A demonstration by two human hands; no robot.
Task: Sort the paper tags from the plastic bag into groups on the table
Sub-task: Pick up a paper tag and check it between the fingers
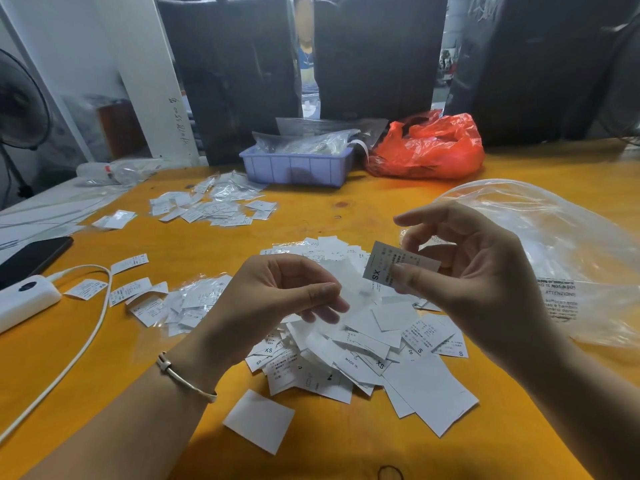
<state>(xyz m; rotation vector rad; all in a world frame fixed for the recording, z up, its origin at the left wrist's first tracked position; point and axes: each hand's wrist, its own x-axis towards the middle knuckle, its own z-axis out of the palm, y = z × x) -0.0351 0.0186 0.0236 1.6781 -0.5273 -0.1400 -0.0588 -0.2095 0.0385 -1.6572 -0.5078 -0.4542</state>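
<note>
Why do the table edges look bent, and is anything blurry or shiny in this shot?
Head view: the wide-angle lens bows the yellow table and the white post behind it. The left hand has smeared, motion-blurred fingertips, while the right hand pinches an XS tag whose print reads sharply. Light glints on the clear plastic bag and red bag; the background stays dim.

You sit at an orange-yellow wooden table with dark knots in its top. Behind its far edge stand three tall black upholstered panels, with narrow gaps between them that open onto a brighter space beyond. To your left, a white slanted beam with handwriting on it leans past a pale wall. A black standing fan sits at the far left edge. The light is dim and even.
</note>
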